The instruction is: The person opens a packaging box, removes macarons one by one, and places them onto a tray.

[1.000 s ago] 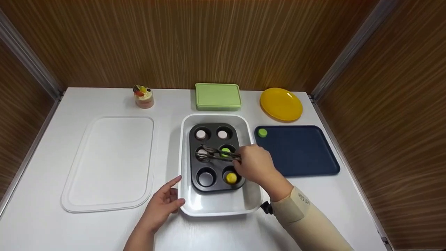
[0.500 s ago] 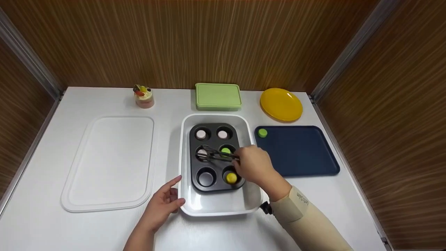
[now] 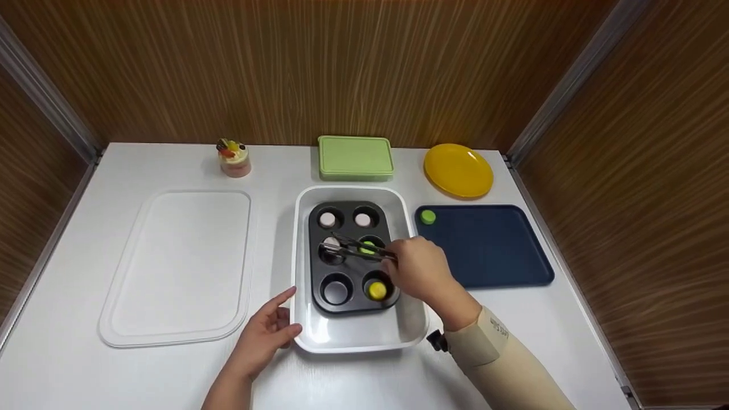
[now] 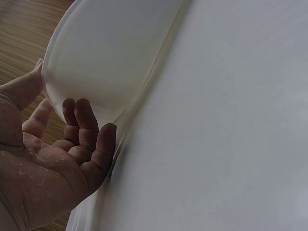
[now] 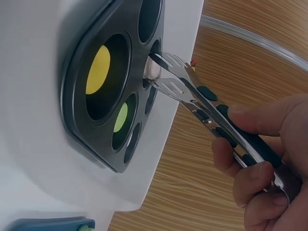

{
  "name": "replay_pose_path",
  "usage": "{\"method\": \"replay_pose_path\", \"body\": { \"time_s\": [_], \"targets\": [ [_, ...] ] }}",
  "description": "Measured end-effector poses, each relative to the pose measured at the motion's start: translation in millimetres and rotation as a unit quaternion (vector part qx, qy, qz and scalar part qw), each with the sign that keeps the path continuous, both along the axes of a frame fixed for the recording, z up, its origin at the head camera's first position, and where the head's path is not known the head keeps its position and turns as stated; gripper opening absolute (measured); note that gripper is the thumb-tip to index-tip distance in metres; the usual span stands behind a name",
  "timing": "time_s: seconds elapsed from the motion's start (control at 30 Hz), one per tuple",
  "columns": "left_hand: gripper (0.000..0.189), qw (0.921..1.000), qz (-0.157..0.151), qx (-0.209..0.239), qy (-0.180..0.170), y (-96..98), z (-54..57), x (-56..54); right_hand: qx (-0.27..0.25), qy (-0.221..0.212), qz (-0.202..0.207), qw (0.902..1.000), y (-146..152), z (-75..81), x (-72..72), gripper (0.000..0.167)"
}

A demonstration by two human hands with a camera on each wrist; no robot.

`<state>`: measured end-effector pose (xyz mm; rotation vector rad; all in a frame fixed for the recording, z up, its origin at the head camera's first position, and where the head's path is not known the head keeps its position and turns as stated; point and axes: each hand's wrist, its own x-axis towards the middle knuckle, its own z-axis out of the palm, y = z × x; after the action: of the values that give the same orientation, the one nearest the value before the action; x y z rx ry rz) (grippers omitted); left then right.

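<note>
My right hand [image 3: 420,267] grips a pair of metal tongs [image 5: 202,103] with slotted ends and dark inserts. Their tips sit on either side of a pale pink disc [image 5: 151,69] at the middle-left cup of a dark muffin tin [image 3: 350,279]. Other cups hold two pale pink discs at the far end, a green disc [image 5: 121,117] and a yellow disc [image 5: 98,70]. The tin lies inside a white tub [image 3: 324,336]. My left hand [image 3: 263,336] touches the tub's left rim with thumb and index finger, while its other fingers bend loosely beside the outer wall [image 4: 106,62].
Right of the tub lies a navy tray [image 3: 490,250] with a green disc [image 3: 428,216] in its corner. A yellow plate [image 3: 458,171], a green lidded box [image 3: 356,156] and a dessert cup [image 3: 235,162] stand behind. A translucent lid [image 3: 182,267] lies left.
The tongs have turned slightly, and the pink disc between their tips appears a little farther up in the head view. My left hand stays at the rim.
</note>
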<state>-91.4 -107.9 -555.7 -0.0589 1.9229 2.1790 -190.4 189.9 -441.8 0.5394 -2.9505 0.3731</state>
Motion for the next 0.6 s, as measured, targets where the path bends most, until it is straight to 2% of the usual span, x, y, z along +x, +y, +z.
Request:
{"method": "replay_pose_path", "body": {
  "time_s": [0.23,0.4,0.6],
  "targets": [
    [0.076,1.0000,0.001,-0.006,-0.002,0.6,-0.4,0.0,-0.036,0.015,-0.005,0.9992,8,5.2,3.2,0.010],
    [0.077,1.0000,-0.001,-0.002,-0.005,0.7,-0.8,-0.3,-0.071,0.045,-0.001,0.9964,18,7.6,7.4,0.003],
    [0.077,1.0000,0.003,-0.005,-0.006,1.2,-1.2,-0.4,-0.116,0.098,-0.004,0.9885,34,9.0,10.1,0.014]
  ]
}}
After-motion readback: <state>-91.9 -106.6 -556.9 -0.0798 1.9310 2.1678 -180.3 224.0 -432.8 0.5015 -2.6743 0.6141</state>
